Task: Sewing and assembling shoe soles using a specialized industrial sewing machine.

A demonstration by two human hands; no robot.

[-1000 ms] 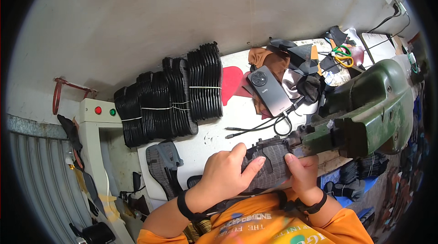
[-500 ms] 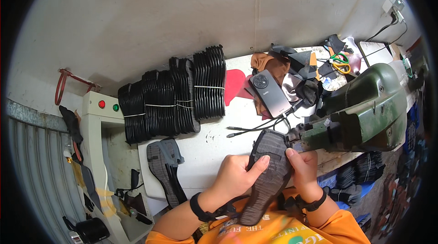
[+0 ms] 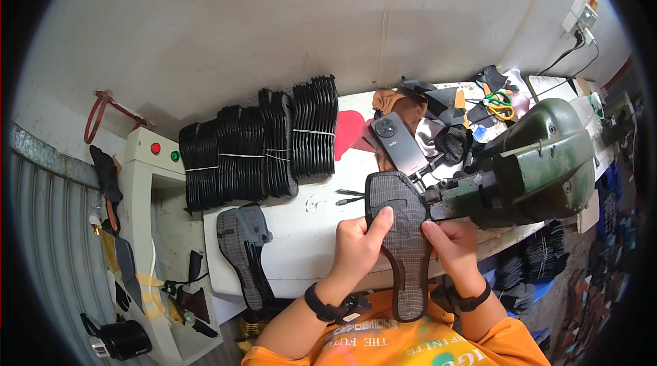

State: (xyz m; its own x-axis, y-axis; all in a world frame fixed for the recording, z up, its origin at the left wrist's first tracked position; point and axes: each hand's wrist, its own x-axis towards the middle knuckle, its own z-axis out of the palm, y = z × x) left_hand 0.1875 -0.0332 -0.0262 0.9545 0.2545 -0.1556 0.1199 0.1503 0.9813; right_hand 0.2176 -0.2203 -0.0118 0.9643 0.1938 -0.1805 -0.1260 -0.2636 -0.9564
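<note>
A dark grey, woven-looking shoe insole (image 3: 404,246) with a black rim is held between both hands, its broad end pointing away and its narrow end toward my orange shirt. My left hand (image 3: 359,239) grips its left edge, thumb lying on the top face. On the opposite edge my right hand (image 3: 453,243) pinches it near the middle of the broad part; fingers of both hands are hidden beneath. Just right of the insole's far end is the narrow arm of a green machine (image 3: 540,178). A sole with grey straps (image 3: 241,250) lies on the table's left side.
Bundled stacks of black soles (image 3: 260,147) stand at the back of the white table (image 3: 308,208). A phone (image 3: 398,141) with cables lies among fabric scraps, near scissors (image 3: 503,107). A control box (image 3: 154,150) stands left; more bundles (image 3: 540,256) lie low right.
The insole has turned from slanting to nearly upright in the picture, and both hands have turned with it. The view has shifted slightly.
</note>
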